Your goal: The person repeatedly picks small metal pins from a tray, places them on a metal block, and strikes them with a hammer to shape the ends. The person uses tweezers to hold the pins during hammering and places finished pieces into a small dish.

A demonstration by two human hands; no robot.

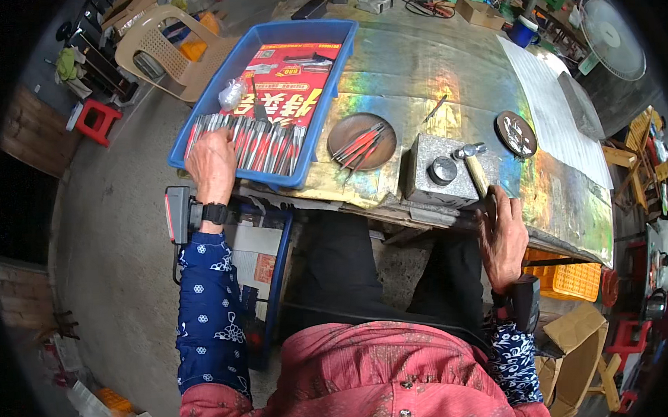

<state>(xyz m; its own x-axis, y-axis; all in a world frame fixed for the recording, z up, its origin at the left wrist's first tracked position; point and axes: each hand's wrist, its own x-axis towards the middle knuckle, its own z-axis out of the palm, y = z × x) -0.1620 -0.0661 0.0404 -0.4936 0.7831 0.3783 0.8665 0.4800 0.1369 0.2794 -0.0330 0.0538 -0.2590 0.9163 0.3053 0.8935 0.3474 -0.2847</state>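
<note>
Dozens of thin red-and-silver metal pieces (pixel 260 141) lie in the blue tray (pixel 224 79) left of the steel block (pixel 441 175), where the left hand (pixel 213 165) closes over them and could scatter some, while the right hand (pixel 501 235) grips a hammer (pixel 475 169) resting on that block and liable to slip.

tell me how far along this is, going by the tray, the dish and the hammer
Done: a few red-handled pieces already lie in the round brown dish. In hand: the left hand reaches into the blue tray over a row of metal pieces; the right hand grips a hammer resting on the metal block. Left: most pieces are still in the tray, so it looks early on.
</note>
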